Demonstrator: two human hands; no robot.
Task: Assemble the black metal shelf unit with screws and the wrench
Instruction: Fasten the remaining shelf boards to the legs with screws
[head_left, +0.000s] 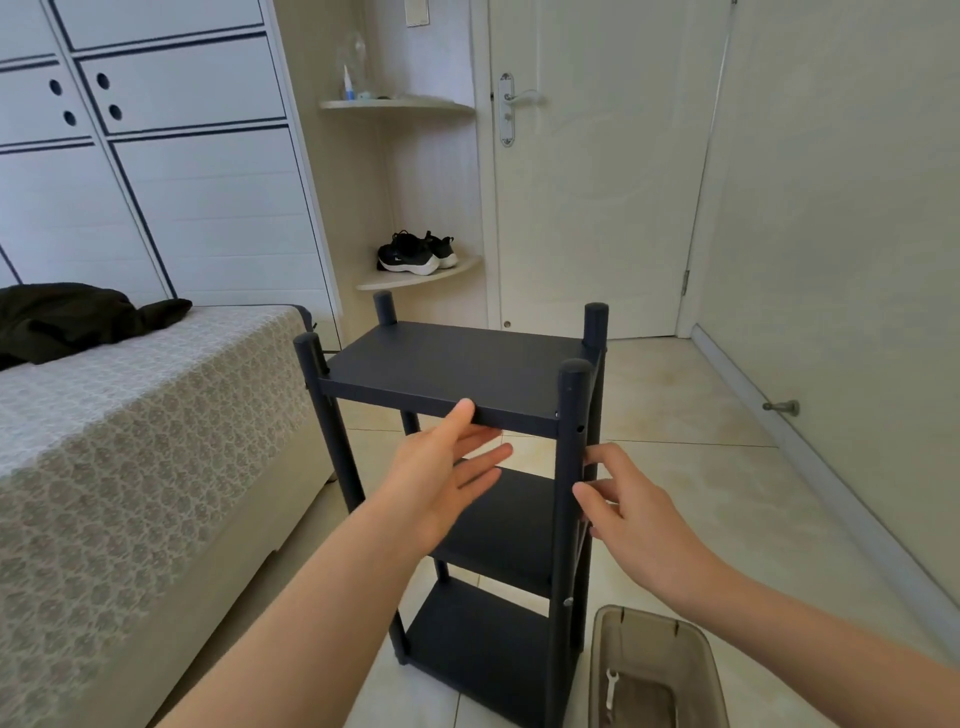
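Three shelves sit between four posts. In the head view, the only view we have, the black shelf unit (498, 525) stands upright on the tiled floor (685, 415), just right of the bed (156, 415). We judge the assembly is close to its end, because the frame stands without support.

Our left hand (441, 483) is open with the fingers straight. One fingertip touches the near edge of the top shelf (457, 364), and the hand holds nothing. We think it is placed there to feel whether this shelf sits firm. Our right hand (639, 519) is at the near right post (571, 405), a little below the top shelf. Its fingers are bent and the tips rest on the post, but we cannot tell if they really close around it. Probably this hand steadies the post while the other one tests.

A silver screw (568, 601) shows lower on that post. A small hole (580, 429) beside the top shelf looks empty to us, so one screw may be missing there. The wrench (611, 688) lies in a clear plastic bin (696, 654) on the floor, at the near right of the unit, where it is easy to reach.
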